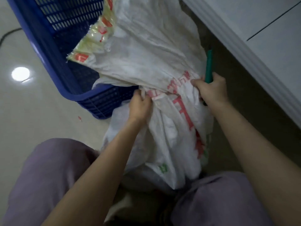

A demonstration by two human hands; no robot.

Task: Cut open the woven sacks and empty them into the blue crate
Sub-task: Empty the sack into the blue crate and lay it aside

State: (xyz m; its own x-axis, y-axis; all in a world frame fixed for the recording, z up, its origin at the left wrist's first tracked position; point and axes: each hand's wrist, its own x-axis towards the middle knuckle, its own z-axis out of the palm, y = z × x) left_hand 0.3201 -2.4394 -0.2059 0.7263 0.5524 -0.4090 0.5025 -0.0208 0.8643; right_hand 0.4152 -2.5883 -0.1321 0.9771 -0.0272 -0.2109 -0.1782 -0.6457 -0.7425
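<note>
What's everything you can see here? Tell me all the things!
woven sack: one as far as shows, white with red print, running from the lap into the crate's mouth
blue crate: one, blue, slatted, on the floor upper left
green tool: one, green, sticking up from the right hand, tip unclear
cabinet: one, white, upper right
cable: one, black, floor far left
scrap: one, red, floor beside the crate
legs: two, lilac trousers, bottom
left hand: one, fingers gripping the bunched sack
right hand: one, holding tool and sack
</note>
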